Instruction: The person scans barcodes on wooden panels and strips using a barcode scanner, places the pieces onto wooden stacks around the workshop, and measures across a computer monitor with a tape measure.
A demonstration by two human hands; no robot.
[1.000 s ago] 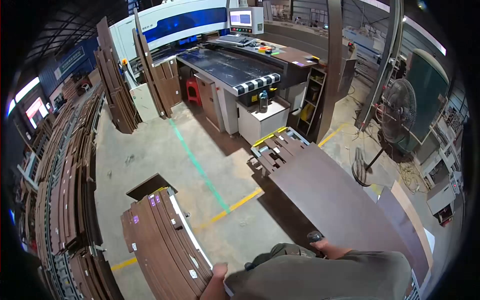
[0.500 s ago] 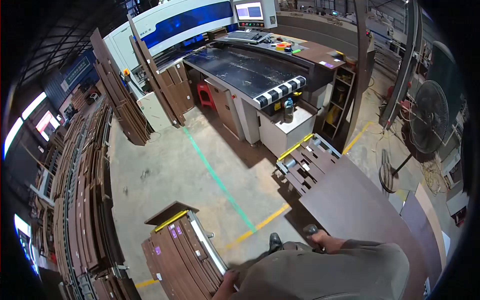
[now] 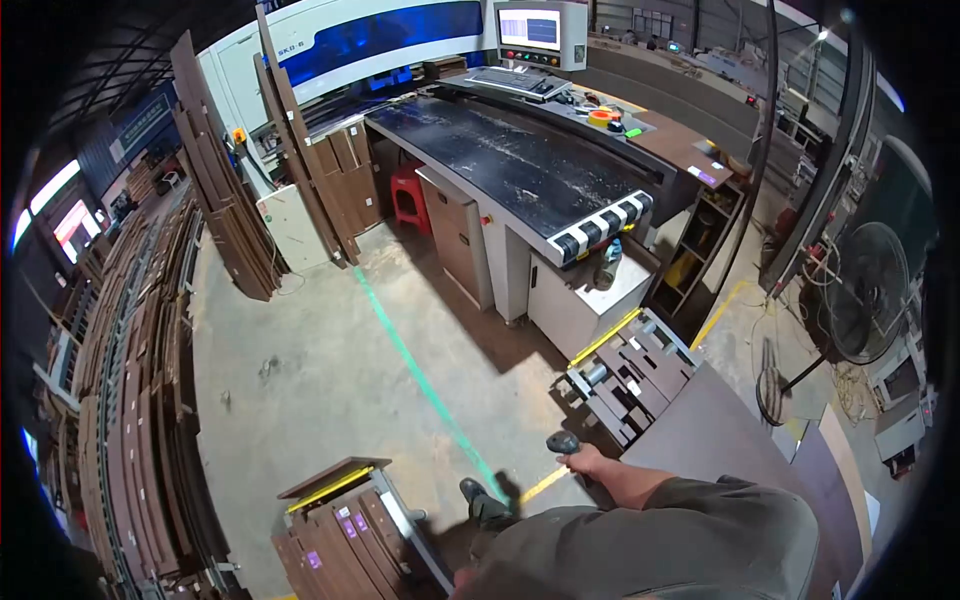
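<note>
My right hand (image 3: 588,464) is closed around the grip of a dark handheld barcode scanner (image 3: 563,441), held out over the floor left of a large brown panel (image 3: 690,440). Only a sliver of my left hand (image 3: 463,577) shows at the bottom, beside the metal edge of a stack of brown boards (image 3: 350,540); its fingers are hidden. Purple and white labels are stuck on those boards.
Ahead stands a machine with a black conveyor table (image 3: 510,160), a monitor (image 3: 530,29) and a keyboard (image 3: 515,80). A roller stand (image 3: 640,370) with brown strips is at right, near a fan (image 3: 868,290). Stacked boards (image 3: 130,420) line the left.
My right hand has moved forward and left with the scanner, out over the floor. My body has stepped forward, and my left hand has slipped mostly out of sight.
</note>
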